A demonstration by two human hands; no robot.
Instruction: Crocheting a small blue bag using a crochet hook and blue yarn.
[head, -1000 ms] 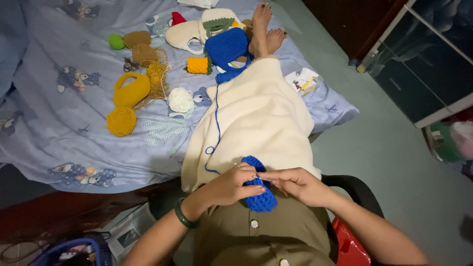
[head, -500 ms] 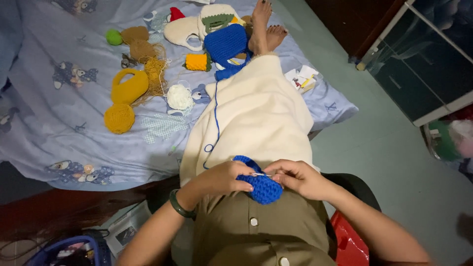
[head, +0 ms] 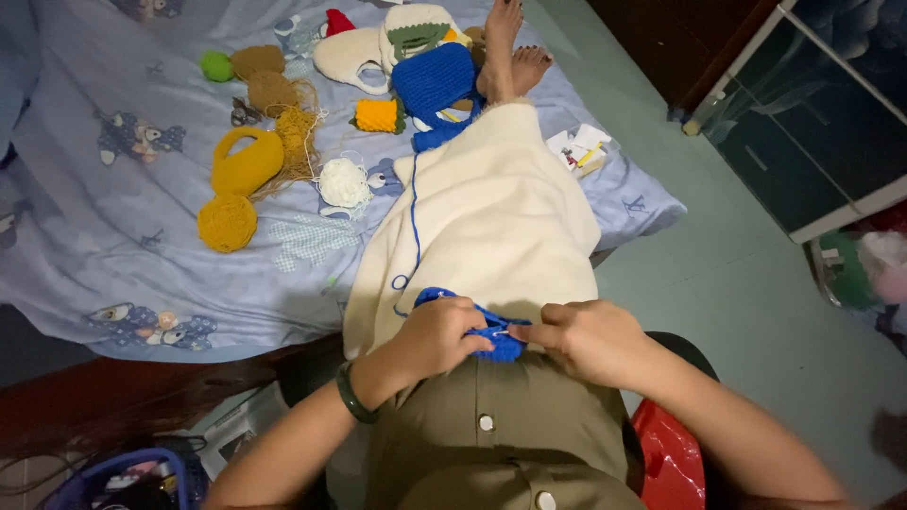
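Observation:
My left hand (head: 436,337) and my right hand (head: 588,340) meet over my lap, both closed on a small blue crocheted piece (head: 496,337). The right fingers pinch a thin hook at the piece's edge; its tip is barely visible. A strand of blue yarn (head: 413,222) runs from the piece up across the cream blanket (head: 491,208) on my legs toward a blue crocheted bag (head: 433,83) on the bed. A dark bangle (head: 350,395) circles my left wrist.
On the pale blue bedsheet (head: 113,246) lie a mustard yarn ball (head: 227,223), a yellow crocheted bag (head: 246,163), a white yarn ball (head: 343,181), a green ball (head: 215,65) and cream crocheted pieces (head: 350,55). A red bag (head: 666,458) sits by my right side. Glass cabinet (head: 812,113) at right.
The view has tilted slightly, so bed items sit lower in the picture. My hands turned the blue piece; it now lies flatter and more hidden between my fingers.

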